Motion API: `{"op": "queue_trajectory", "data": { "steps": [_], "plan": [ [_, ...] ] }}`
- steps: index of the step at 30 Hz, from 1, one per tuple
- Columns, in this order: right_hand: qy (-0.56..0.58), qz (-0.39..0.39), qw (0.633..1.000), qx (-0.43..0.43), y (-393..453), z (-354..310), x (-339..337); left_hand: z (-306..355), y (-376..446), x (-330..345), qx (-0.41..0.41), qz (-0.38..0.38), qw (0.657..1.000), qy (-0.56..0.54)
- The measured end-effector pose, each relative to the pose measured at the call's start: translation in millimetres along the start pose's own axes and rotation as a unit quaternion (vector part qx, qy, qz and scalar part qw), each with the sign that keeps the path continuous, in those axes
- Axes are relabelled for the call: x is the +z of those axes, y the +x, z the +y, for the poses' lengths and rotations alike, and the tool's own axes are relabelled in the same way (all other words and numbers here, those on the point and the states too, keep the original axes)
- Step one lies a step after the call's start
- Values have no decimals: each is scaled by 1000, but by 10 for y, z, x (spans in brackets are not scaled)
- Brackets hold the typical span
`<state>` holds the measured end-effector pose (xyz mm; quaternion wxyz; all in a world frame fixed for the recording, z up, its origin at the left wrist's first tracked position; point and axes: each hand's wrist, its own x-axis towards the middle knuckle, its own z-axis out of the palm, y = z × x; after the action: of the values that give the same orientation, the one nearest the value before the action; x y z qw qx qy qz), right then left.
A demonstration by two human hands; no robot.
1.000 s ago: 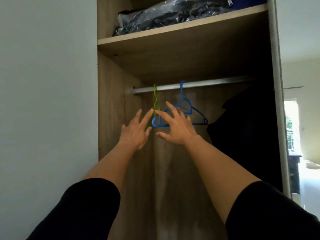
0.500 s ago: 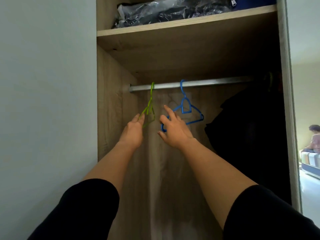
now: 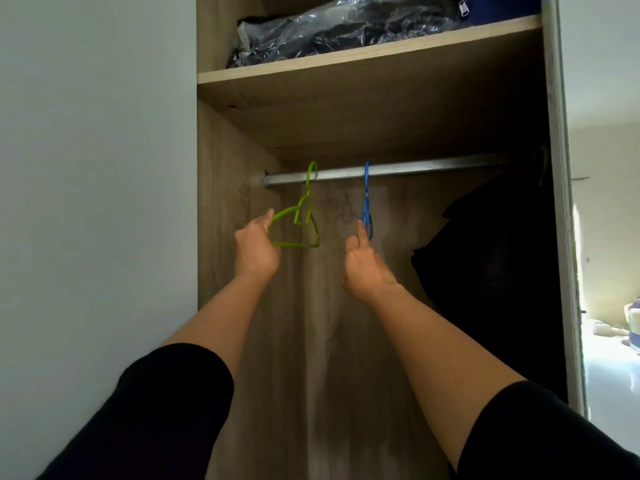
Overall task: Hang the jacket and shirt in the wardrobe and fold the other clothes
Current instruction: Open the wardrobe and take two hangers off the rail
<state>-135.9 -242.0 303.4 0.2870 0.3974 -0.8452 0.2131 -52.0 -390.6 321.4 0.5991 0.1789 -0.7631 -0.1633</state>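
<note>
Fingers of the left hand [image 3: 257, 249] curl round the lower left corner of the green hanger [image 3: 300, 220], holding it at the end of its arm and bottom bar, just left of the frame's centre. That hanger is turned partly sideways and its hook sits over the metal rail [image 3: 384, 171] near the rail's left end. At the centre of the frame the right hand [image 3: 363, 268] reaches up to the blue hanger [image 3: 366, 206], which hangs edge-on from the same rail and shows only as a thin line. One raised finger touches its lower end; the other fingers look curled, but whether they truly grip it I cannot tell.

Both hangers are bare and hang apart from each other inside the open wardrobe [image 3: 235, 174], against its wooden back panel. To the right, in the shadowed part, a dark garment [image 3: 485, 271] hangs from the rail, near the blue hanger but not touching it. Above the rail runs a wooden shelf [image 3: 346, 60], and on it, at the top of the frame, lies a clear plastic bag [image 3: 332, 26] of dark fabric beside a blue zipped item [image 3: 498, 6]. A pale wall [image 3: 97, 202] fills the left of the frame, and a bright room shows past the wardrobe's right edge.
</note>
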Motion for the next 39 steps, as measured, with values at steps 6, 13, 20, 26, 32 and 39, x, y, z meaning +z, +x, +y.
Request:
{"op": "queue_trajectory", "data": {
  "steps": [6, 13, 20, 26, 32, 39],
  "plan": [
    [6, -13, 1000, -26, 51, 140, 28, 250, 0, -47, -34, 55, 998, -2],
    [91, -16, 995, -34, 100, 338, 36, 609, -92, 50, -109, 118, 986, -36],
    [117, -31, 991, -52, 76, 570, -40, 774, -61, 166, -144, 166, 972, -88],
    [7, 105, 984, -145, -19, 502, -281, 839, -261, -98, -146, 196, 963, -115],
    [-4, 177, 956, -234, -216, 18, -472, 921, -576, -928, -125, 236, 960, -82],
    [91, 136, 945, -284, -632, -622, -609, 1138, -1106, -2293, -180, 226, 948, -132]
  ]
}}
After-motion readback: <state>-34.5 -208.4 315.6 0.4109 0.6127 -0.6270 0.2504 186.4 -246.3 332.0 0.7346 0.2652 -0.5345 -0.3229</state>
